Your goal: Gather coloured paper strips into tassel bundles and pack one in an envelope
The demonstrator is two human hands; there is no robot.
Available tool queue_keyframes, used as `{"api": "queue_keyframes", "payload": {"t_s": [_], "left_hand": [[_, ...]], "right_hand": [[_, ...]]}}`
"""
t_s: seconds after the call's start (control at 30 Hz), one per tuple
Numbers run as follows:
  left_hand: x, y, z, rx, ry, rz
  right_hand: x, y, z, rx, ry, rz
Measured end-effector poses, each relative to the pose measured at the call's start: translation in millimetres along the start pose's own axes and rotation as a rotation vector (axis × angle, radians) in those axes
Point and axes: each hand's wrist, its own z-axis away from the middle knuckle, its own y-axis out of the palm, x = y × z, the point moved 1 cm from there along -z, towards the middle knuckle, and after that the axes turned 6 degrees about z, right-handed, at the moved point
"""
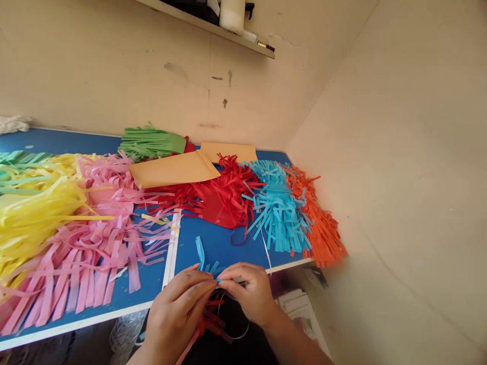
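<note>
My left hand [180, 304] is closed near the front edge of the table, with strips of a blue fringe [200, 252] sticking out above its fingers. My right hand [249, 291] pinches a small bit of the same blue fringe, its fingertips meeting those of the left hand. A thin white cord [247, 327] loops down below the hands. Under them hangs an orange-red fringe [213, 317], partly hidden by the left hand. Most of the blue piece between the fingers is covered.
The blue table [213, 238] carries yellow fringe [41, 213], pink fringe [110, 238], green fringe [152, 142], red fringe [228, 197], blue fringe [279, 208] and orange fringe [323, 223]. Brown envelopes [175, 170] lie at the back. A shelf [205, 23] juts from the wall above.
</note>
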Motion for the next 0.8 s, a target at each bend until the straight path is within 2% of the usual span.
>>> {"api": "queue_keyframes", "payload": {"t_s": [0.13, 0.3, 0.43, 0.53, 0.67, 0.73, 0.8], "left_hand": [[0, 1.6, 1, 0.012, 0.042, -0.027], [5, 11.1, 7, 0.024, -0.068, -0.006], [11, 17.6, 14, 0.103, -0.320, 0.023], [15, 15.5, 20, 0.170, -0.525, 0.043], [20, 13.8, 25, 0.259, -0.910, 0.217], [22, 16.7, 26, 0.264, -1.043, 0.354], [22, 19.9, 26, 0.232, -1.101, 0.432]], "right_hand": [[3, -1, 1, -0.019, -0.032, 0.019], [2, 4, 4, -0.036, -0.047, 0.070], [-1, 7, 5, -0.027, -0.089, 0.169], [-11, -9, -3, 0.006, -0.082, 0.271], [-46, -52, -19, -0.180, 0.268, 0.843], [-62, -68, -21, -0.133, 0.392, 1.017], [-70, -76, -19, -0.084, 0.414, 0.966]]}}
